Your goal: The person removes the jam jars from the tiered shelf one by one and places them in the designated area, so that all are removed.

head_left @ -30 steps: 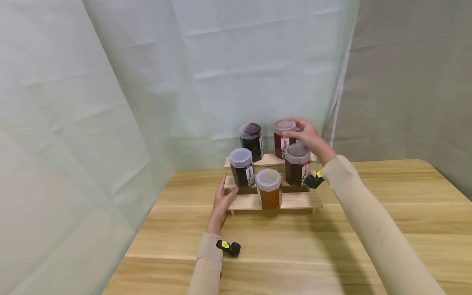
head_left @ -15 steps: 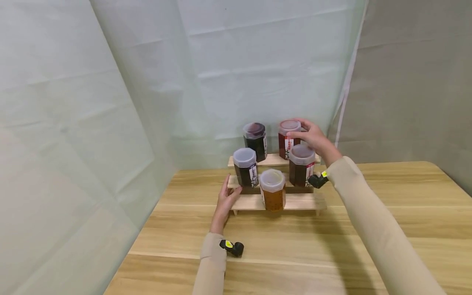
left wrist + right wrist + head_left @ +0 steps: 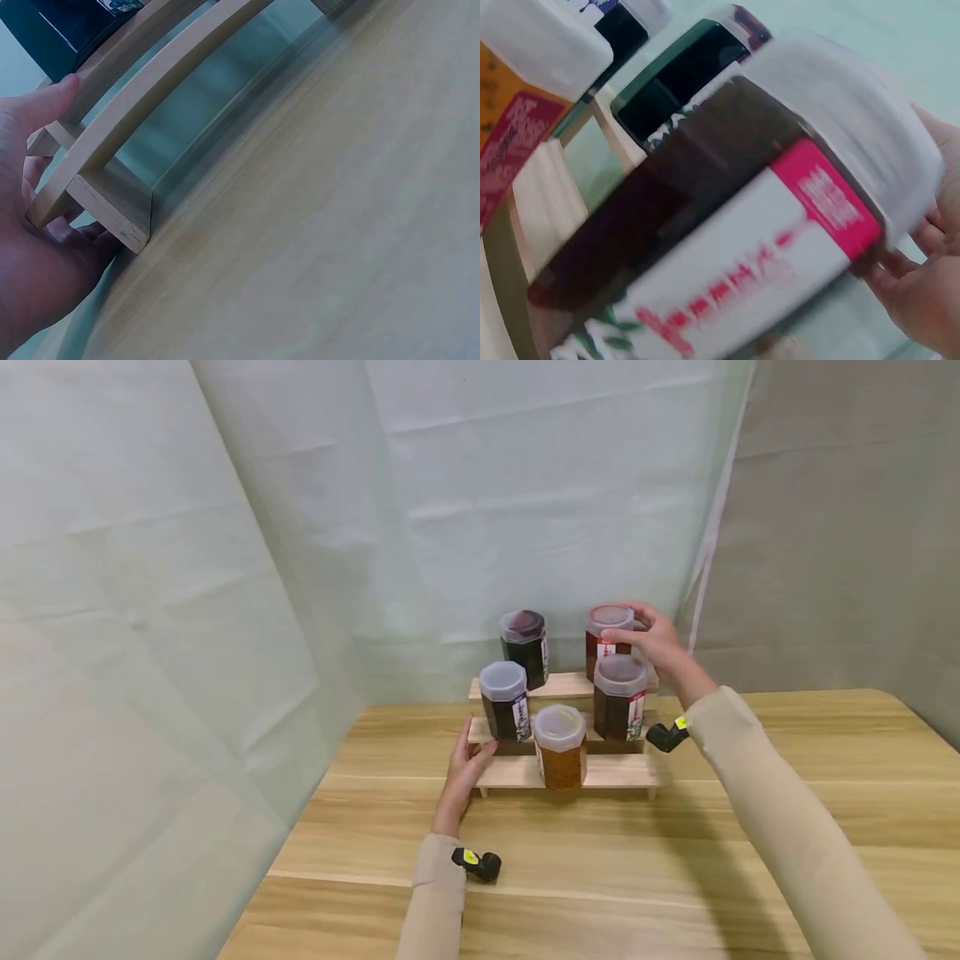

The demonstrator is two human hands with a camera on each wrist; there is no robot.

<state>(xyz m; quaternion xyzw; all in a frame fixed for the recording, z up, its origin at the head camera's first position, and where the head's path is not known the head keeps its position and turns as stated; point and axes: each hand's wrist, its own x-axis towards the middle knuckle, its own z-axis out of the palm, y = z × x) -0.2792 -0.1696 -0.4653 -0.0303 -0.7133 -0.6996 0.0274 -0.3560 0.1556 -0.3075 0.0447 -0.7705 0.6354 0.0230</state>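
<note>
A three-step wooden stand (image 3: 622,770) holds several octagonal jars with translucent lids. My right hand (image 3: 660,647) grips the red jar (image 3: 609,618) by its lid on the top step at the right, thumb in front. Before it, on the middle step, stands a dark brown jar (image 3: 615,710), which fills much of the right wrist view and hides the red one there. My left hand (image 3: 461,777) holds the stand's left end, its thumb on the wood close to a dark jar (image 3: 504,714). In the left wrist view, fingers (image 3: 82,236) curl behind the stand's end.
A very dark jar (image 3: 525,652) occupies the top step's left side. An amber jar (image 3: 562,764) stands on the lowest step. The wooden table (image 3: 585,877) carries the stand near its back edge, before a pale cloth backdrop (image 3: 510,510).
My right hand has shifted the red jar rightward along the top step, away from the dark jar beside it. The left hand stays on the stand; the head view has turned slightly left.
</note>
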